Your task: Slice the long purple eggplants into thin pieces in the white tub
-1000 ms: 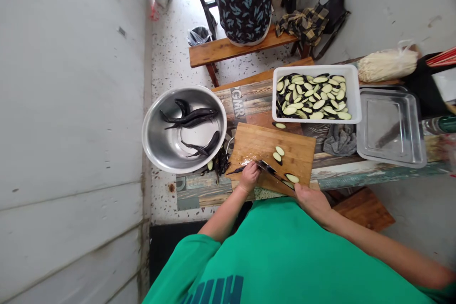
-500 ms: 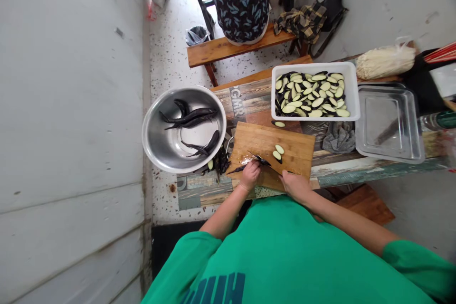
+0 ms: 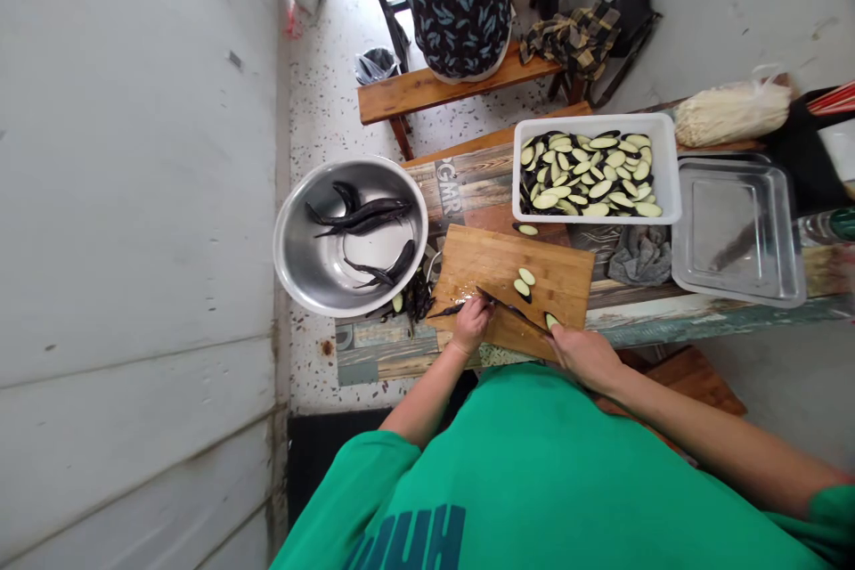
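Observation:
On the wooden cutting board (image 3: 477,254), my left hand (image 3: 471,326) is closed on a dark, slender eggplant (image 3: 443,312), whose thin end pokes out to the left. My right hand (image 3: 585,358) grips a knife (image 3: 516,312) by its handle. The blade slants up and left across the board, its tip beside my left fingers. Two pale eggplant slices (image 3: 524,282) lie near the board's middle, and another slice (image 3: 551,321) is just above my right hand. My fingers hide most of the held eggplant.
A steel basin (image 3: 284,254) with several whole eggplants stands left, dark trimmings (image 3: 419,298) beside it. Beyond the board is a white tub (image 3: 597,125) full of slices. A grey cloth (image 3: 639,256) and clear lid (image 3: 735,227) lie right. A person (image 3: 458,9) sits on a bench ahead.
My right hand and the knife have moved right, away from my left hand. A slice now shows by my right hand. The whole view has shifted slightly.

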The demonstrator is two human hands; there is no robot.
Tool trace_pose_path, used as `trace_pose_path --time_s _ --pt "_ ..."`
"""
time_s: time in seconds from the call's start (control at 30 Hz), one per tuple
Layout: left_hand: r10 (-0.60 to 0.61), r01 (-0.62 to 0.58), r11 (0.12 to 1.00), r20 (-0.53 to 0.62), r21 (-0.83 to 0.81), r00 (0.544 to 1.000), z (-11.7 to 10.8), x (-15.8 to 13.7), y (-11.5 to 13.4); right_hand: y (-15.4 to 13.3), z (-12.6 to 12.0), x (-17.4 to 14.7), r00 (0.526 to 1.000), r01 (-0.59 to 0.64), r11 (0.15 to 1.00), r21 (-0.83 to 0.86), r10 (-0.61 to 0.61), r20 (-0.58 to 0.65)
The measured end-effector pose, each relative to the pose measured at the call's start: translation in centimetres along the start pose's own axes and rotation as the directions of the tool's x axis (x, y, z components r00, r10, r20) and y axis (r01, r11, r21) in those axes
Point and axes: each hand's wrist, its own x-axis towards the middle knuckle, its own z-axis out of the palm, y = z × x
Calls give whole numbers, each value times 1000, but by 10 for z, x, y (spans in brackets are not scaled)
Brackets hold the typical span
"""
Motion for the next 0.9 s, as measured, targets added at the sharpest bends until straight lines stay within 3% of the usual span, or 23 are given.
trace_pose_path --time_s 0.2,0.37,0.5,0.67,0.9 --pt "-10 12 997 17 -75 1000 5 -7 -5 10 2 8 999 12 1000 1 -12 42" --pt "45 -44 999 27 -31 999 6 -9 -6 -17 -4 50 999 27 998 52 -28 16" --pt "-5 4 1000 42 20 999 -8 -12 -4 -29 -6 71 997 23 997 79 -17 -69" --pt "-90 97 987 -57 128 994 -22 -14 -7 0 -3 60 992 -46 998 49 52 -112" --pt "34 -36 998 38 50 999 -2 2 -5 3 -9 15 999 -14 1000 -9 13 -36"
